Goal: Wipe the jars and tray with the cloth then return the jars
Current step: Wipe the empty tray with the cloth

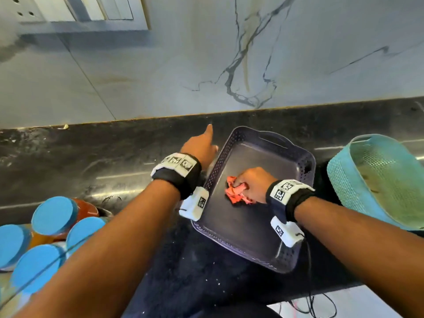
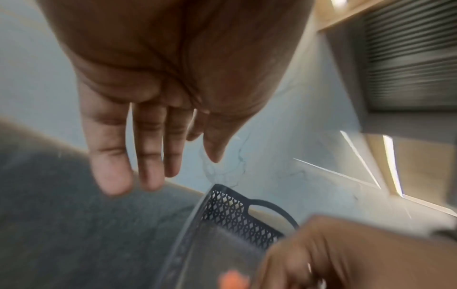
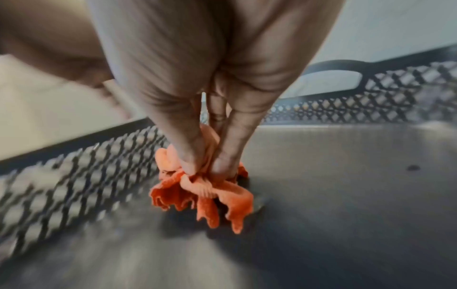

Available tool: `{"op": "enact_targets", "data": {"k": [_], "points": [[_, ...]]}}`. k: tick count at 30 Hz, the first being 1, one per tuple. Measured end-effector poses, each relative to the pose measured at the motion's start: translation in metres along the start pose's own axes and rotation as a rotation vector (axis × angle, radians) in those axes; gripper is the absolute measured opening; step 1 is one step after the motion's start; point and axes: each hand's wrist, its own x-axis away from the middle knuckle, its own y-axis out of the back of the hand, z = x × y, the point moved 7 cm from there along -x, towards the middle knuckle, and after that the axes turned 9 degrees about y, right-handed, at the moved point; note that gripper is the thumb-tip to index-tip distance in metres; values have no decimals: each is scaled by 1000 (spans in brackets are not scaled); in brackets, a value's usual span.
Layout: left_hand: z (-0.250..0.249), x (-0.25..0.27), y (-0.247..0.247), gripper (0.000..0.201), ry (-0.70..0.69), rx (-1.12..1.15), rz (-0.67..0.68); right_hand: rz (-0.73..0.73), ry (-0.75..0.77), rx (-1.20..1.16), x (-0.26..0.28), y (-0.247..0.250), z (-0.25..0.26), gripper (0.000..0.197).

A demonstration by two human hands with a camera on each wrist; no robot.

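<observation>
the tray (image 1: 296,157) is a dark grey rectangular plastic one with a flat smooth floor, low walls pierced in a diamond lattice and a cut-out handle at its far end; it lies askew on the black stone tabletop (image 1: 91,157), holding nothing but the cloth. the cloth (image 1: 236,193) is a small orange-red rag, crumpled into a ribbed, ruffled wad on the tray floor near its left wall. the right hand (image 1: 252,184) is clenched round that wad from above, fingers curled into the folds and pressing it to the floor. the left hand (image 1: 202,148) holds nothing: its fingers are straight and loosely spread, just beside the tray's left wall and above the tabletop. four jars with round blue lids (image 1: 55,214) stand clustered at the near left, well apart from the tray, one showing reddish contents and another amber ones. a teal perforated basket (image 1: 367,180) sits to the right of the tray. only the head view takes in the jars and the basket. the right wrist view alone shows the cloth's ribbed weave (image 3: 205,191) and a small dark speck on the tray floor (image 3: 413,167). the left wrist view shows the open palm (image 2: 158,78), the tray's handle (image 2: 269,207) and, blurred, the right hand with a scrap of orange below it.
</observation>
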Motion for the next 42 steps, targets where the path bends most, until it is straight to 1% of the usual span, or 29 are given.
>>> {"op": "enact_targets", "data": {"k": [2,3,4,5,6,7,8,9,10,11,14,15,16,17,20,22,23,25,27,29,30,32,33,34,36,38,39,40,42], "points": [[12,26,-2,65,-4,-52,-44,-113,-122,-130,2,14,-19,28],[22,41,-8,63,21,-93,-34,-184,-199,-223,3,20,-31,25],[36,55,-18,62,69,-124,6,-267,-271,-361,1,23,-46,19],[50,70,-28,63,133,-133,61,-365,-334,-554,1,26,-56,12],[61,85,-37,61,198,-116,122,-470,-380,-780,0,26,-67,11],[69,100,-46,55,253,-64,196,-541,-421,-1005,-2,24,-74,18],[73,113,-55,44,286,24,265,-596,-436,-1218,-7,20,-76,20],[72,122,-62,32,296,117,311,-639,-438,-1360,-10,22,-76,21],[71,127,-67,22,286,158,326,-677,-431,-1462,-16,23,-76,23],[71,128,-69,19,273,156,301,-685,-421,-1518,-22,26,-72,23],[70,118,-66,35,232,37,132,-711,-415,-1631,-42,27,-69,20],[69,118,-67,39,242,-7,109,-715,-421,-1648,-46,25,-67,20],[69,118,-70,42,255,-39,116,-722,-418,-1665,-51,23,-66,21],[68,119,-76,43,276,-22,148,-732,-416,-1675,-52,22,-64,21],[67,123,-90,27,330,237,212,-851,-448,-1718,-52,20,-72,27],[68,118,-92,27,319,262,173,-965,-497,-1753,-49,16,-83,29],[67,117,-90,31,317,257,161,-995,-507,-1772,-49,14,-85,29],[66,114,-89,39,303,243,159,-982,-515,-1808,-54,9,-81,25],[62,112,-86,47,281,191,158,-936,-513,-1791,-61,10,-75,13],[61,110,-83,51,259,148,155,-940,-521,-1676,-61,20,-73,9],[61,109,-82,51,247,130,148,-952,-530,-1600,-60,24,-73,13],[61,108,-82,52,231,111,136,-906,-528,-1519,-60,25,-70,34],[60,107,-82,54,227,114,131,-859,-487,-1487,-65,21,-65,39],[60,106,-83,54,223,119,129,-796,-428,-1446,-66,21,-52,39],[61,103,-85,55,232,129,126,-650,-342,-1324,-67,17,-19,33],[63,100,-87,55,246,138,125,-554,-361,-1134,-64,0,6,31],[64,99,-87,55,256,123,126,-539,-378,-1028,-63,-7,10,30],[66,98,-87,56,265,96,130,-526,-397,-974,-62,-12,14,29],[70,97,-87,63,284,28,146,-473,-405,-1111,-67,-20,15,33]]}}
